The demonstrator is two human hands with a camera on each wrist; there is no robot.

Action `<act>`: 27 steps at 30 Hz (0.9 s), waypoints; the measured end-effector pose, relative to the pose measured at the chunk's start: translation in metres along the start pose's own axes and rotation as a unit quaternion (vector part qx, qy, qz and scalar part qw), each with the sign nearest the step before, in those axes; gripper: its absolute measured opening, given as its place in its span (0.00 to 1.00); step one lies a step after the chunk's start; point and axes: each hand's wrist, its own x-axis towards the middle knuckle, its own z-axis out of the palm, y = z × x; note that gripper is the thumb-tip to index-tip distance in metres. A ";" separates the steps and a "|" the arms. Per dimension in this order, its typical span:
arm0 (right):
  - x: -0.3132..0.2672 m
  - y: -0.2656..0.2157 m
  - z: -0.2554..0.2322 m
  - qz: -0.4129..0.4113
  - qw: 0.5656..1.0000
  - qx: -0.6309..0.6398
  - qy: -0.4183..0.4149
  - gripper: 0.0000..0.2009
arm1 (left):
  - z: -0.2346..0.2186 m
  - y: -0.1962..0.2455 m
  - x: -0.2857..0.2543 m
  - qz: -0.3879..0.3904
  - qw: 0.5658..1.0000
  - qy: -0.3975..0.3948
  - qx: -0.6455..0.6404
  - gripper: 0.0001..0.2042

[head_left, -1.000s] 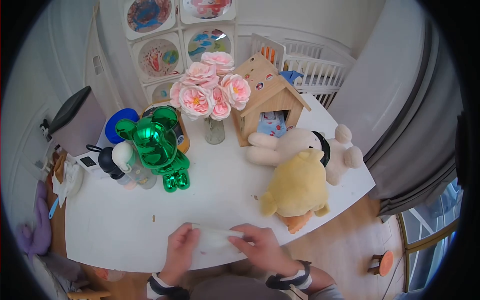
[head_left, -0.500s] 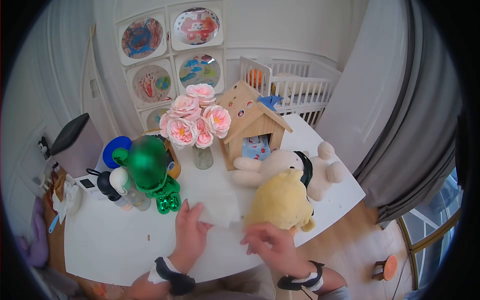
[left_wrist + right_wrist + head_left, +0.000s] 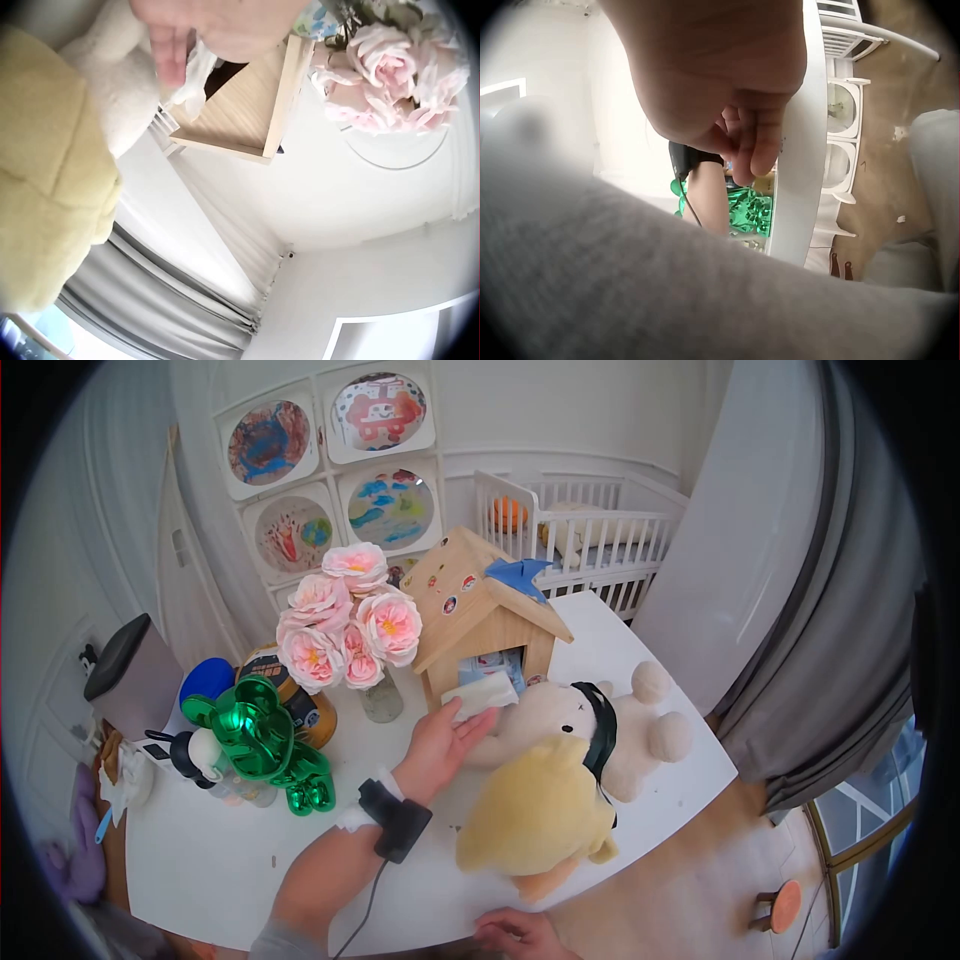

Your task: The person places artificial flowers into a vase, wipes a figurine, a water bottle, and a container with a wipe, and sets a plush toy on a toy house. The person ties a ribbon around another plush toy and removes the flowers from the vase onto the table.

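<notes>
My left hand (image 3: 438,748) reaches forward over the table and holds a folded white tissue (image 3: 484,698) between thumb and fingers, in front of the wooden house's (image 3: 458,622) doorway. In the left wrist view the tissue (image 3: 196,78) hangs by the fingers of that hand (image 3: 217,28), beside the house (image 3: 244,109). Low in the head view, my right hand (image 3: 522,934) is at the table's front edge, its fingers loosely curled. The right wrist view shows that hand (image 3: 720,82) with nothing visible in it.
A yellow plush (image 3: 525,805) and a cream plush (image 3: 632,745) lie right of the left hand. Pink flowers (image 3: 350,622) in a glass vase, a shiny green bear figure (image 3: 262,740) and bottles (image 3: 195,758) stand left on the white table (image 3: 200,860).
My left hand has moved forward with the tissue, up to the house. My right hand has let go of the tissue and drawn back to the table's front edge.
</notes>
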 end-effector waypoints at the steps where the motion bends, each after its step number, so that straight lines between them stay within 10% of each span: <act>1: 0.000 0.003 -0.002 0.008 0.999 0.043 0.009 0.07 | 0.006 -0.001 0.010 -0.005 1.000 -0.009 -0.001 0.17; 20: 0.006 -0.001 -0.002 0.046 0.999 0.012 0.024 0.06 | 0.022 -0.022 0.106 0.037 0.991 0.118 -0.053 0.07; 27: 0.004 0.001 -0.002 0.032 0.999 -0.014 0.021 0.06 | 0.035 0.002 0.057 -0.008 0.993 0.042 -0.108 0.10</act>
